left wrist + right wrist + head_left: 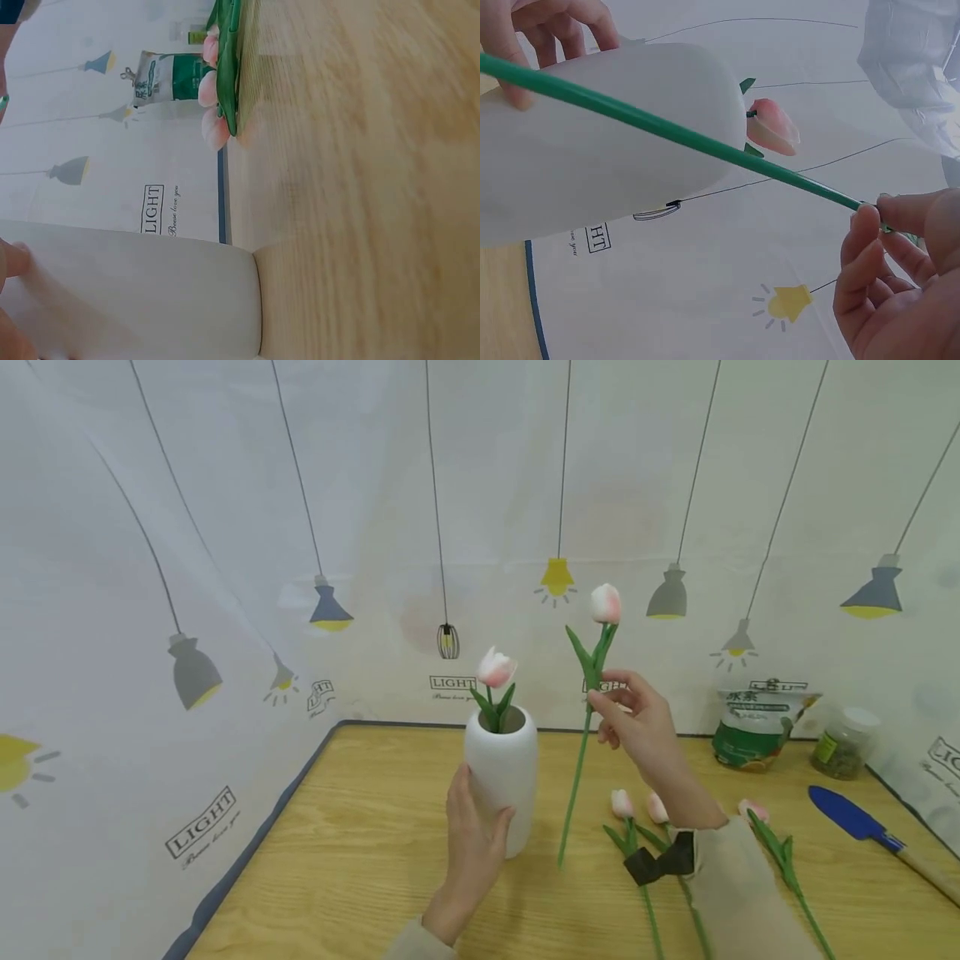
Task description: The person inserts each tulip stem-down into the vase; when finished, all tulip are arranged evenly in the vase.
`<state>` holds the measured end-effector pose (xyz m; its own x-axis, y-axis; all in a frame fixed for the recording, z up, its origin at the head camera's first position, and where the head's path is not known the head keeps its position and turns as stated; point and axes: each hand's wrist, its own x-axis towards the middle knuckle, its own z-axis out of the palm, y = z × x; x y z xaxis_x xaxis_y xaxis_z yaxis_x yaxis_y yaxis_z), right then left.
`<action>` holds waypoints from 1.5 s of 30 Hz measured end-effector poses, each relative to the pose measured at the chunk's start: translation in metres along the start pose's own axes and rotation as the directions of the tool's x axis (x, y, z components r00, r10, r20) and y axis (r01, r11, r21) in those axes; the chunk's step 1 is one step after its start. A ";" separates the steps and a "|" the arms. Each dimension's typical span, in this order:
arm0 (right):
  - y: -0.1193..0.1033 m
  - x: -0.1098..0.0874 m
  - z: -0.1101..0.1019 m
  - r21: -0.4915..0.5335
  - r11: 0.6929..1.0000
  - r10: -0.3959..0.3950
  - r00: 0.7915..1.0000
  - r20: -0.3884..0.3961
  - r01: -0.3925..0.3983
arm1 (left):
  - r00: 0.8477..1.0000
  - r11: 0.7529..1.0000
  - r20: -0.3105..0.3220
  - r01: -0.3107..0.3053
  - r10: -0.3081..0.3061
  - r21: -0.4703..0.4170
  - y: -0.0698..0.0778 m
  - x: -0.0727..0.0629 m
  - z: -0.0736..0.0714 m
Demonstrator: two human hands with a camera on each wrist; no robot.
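Observation:
A white vase (504, 785) stands upright on the table, with one pink-and-white tulip (497, 668) in its mouth. My left hand (474, 847) grips the vase low on its side, thumb and fingers around it. To the right of the vase, my right hand (643, 731) pinches a second tulip (606, 604) just below its leaves. Its green stem (682, 135) hangs slantwise, and the lower end is apart from the vase. In the right wrist view, thumb and fingertips meet on the stem.
Several more tulips (783, 852) lie on the table (360, 827) at the right, partly hidden by my right forearm. Behind them are a green-and-white bag (752, 735) and a lidded jar (843, 747). A blue trowel (847, 812) lies at the far right.

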<state>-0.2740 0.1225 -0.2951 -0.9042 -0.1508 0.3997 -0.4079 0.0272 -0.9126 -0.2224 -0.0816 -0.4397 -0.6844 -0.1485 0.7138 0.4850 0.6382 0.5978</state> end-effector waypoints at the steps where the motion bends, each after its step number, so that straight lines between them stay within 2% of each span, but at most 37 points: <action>1: -0.001 0.002 0.001 -0.009 1.000 -0.014 1.000 0.001 0.014 | 1.000 1.000 -0.004 -0.004 0.004 0.002 0.000 0.000 0.000; 7: -0.017 0.014 0.003 0.059 0.992 -0.108 0.993 -0.040 0.110 | 0.999 0.999 -0.026 -0.028 0.028 0.021 0.001 0.002 0.001; 14: -0.044 0.023 0.008 0.217 0.956 -0.175 0.978 -0.114 0.196 | 1.000 0.999 -0.022 -0.020 0.021 0.035 -0.001 0.001 0.002; 16: -0.050 0.023 0.009 0.259 0.940 -0.181 0.969 -0.168 0.220 | 1.000 0.999 -0.025 -0.013 0.014 0.037 0.000 0.000 0.002; 19: -0.055 0.023 0.011 0.307 0.911 -0.194 0.943 -0.271 0.276 | 1.000 0.999 -0.028 -0.010 0.011 0.039 0.000 -0.001 0.002; 22: -0.054 0.024 0.012 0.320 0.898 -0.201 0.929 -0.311 0.301 | 1.000 0.999 -0.022 -0.006 0.007 0.035 0.000 -0.001 0.002; 26: -0.045 0.024 0.016 0.227 0.943 -0.185 0.949 -0.255 0.244 | 1.000 1.000 -0.005 0.005 -0.005 0.029 0.001 -0.001 0.001; 29: -0.036 0.023 0.024 0.099 0.977 -0.169 0.966 -0.194 0.190 | 1.000 0.999 0.003 0.014 -0.014 0.030 0.001 -0.001 0.001; 31: -0.029 0.022 0.032 0.015 0.987 -0.157 0.976 -0.149 0.161 | 1.000 0.999 0.001 0.014 -0.014 0.032 0.002 0.000 0.000; 35: -0.014 0.020 0.046 -0.089 0.991 -0.103 0.994 -0.031 0.100 | 1.000 1.000 -0.006 0.008 -0.008 0.030 0.002 0.002 0.000; 39: -0.001 0.017 0.055 -0.180 0.983 -0.031 0.997 0.076 0.045 | 1.000 0.999 0.000 0.006 -0.006 0.031 0.003 0.001 0.002; 45: 0.011 0.014 0.065 -0.258 0.966 0.022 0.995 0.094 0.003 | 1.000 0.999 -0.027 -0.015 0.016 0.050 0.003 0.001 0.001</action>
<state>-0.2831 0.0568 -0.3046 -0.8970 -0.2423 0.3698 -0.4297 0.2811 -0.8581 -0.2225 -0.0790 -0.4378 -0.6615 -0.1583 0.7330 0.4673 0.6775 0.5680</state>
